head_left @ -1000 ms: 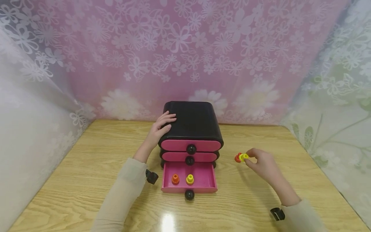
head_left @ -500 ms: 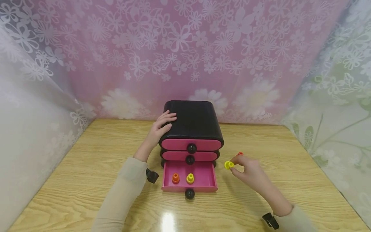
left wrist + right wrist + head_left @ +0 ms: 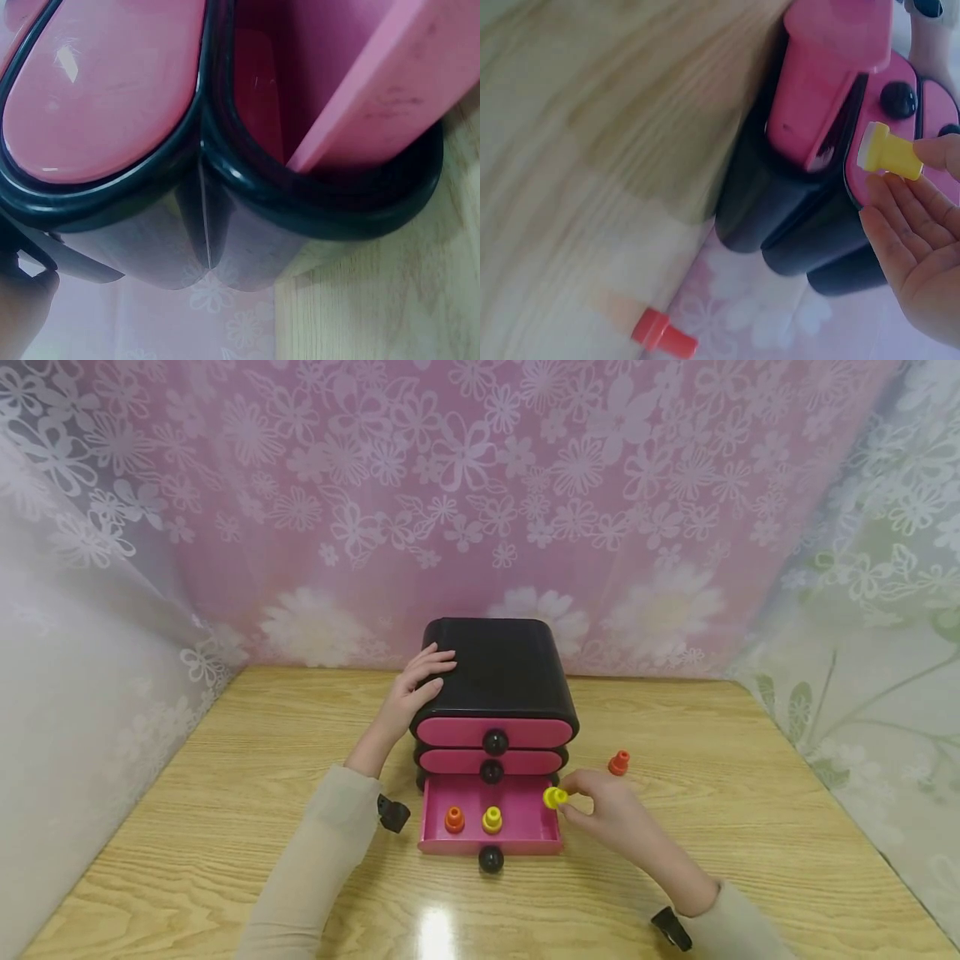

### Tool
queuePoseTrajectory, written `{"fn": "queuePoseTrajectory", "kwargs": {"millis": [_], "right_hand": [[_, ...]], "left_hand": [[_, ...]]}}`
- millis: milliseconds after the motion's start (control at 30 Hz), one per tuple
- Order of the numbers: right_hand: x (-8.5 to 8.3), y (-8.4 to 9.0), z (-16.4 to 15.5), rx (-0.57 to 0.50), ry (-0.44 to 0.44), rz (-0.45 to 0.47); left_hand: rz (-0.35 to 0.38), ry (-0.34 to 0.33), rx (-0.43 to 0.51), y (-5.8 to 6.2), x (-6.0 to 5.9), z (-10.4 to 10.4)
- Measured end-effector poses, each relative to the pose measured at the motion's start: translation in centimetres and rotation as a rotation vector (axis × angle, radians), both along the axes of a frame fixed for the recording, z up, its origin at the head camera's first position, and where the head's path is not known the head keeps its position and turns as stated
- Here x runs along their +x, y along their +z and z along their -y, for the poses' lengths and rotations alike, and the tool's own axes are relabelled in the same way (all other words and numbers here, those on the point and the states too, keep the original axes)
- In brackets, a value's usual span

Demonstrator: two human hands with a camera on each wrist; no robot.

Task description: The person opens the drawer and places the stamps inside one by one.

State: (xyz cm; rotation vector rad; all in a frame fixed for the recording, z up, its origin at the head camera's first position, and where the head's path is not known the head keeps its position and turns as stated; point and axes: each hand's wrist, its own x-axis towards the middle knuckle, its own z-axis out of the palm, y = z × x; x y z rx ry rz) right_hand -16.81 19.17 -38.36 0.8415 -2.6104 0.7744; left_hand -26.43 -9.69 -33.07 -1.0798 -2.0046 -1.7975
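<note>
A black mini drawer cabinet (image 3: 502,668) with pink fronts stands on the table, its bottom drawer (image 3: 517,847) pulled out. My left hand (image 3: 411,692) rests on the cabinet's left top edge, fingers spread over it. Between thumb and fingertips, my right hand (image 3: 611,810) pinches a small yellow toy stamp (image 3: 555,797) over the drawer's right side. In the right wrist view this stamp (image 3: 889,152) shows a pale wide end. Inside the drawer stand an orange stamp (image 3: 454,820) and another yellow stamp (image 3: 492,820), both upright.
A red-orange stamp (image 3: 619,762) stands on the wooden table (image 3: 262,752) right of the cabinet. The two upper drawers are closed, with black knobs (image 3: 495,742). Behind the table hangs a pink flowered curtain (image 3: 480,510).
My right hand has carried the yellow stamp leftward from beside the red-orange one to the drawer's right side. The red-orange stamp stays on the table. My left hand has kept its place.
</note>
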Motion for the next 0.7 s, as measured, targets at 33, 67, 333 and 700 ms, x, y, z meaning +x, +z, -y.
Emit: {"fn": "queuePoseTrajectory", "kwargs": {"millis": [33,67,333,700], "right_hand": [[0.0,-0.1,0.3,0.002,0.009,0.016],[0.0,-0.2,0.5,0.008,0.016,0.034],[-0.1,-0.4,2.3,0.042,0.082,0.099],[-1.0,-0.9,3.5,0.132,0.075,0.188]], "left_hand": [[-0.003,-0.001,0.001,0.0,0.0,0.0],[-0.006,0.000,0.001,0.0,0.0,0.0],[0.007,0.004,-0.006,0.2,0.2,0.0],[0.005,-0.002,-0.006,-2.3,-2.3,0.5]]}}
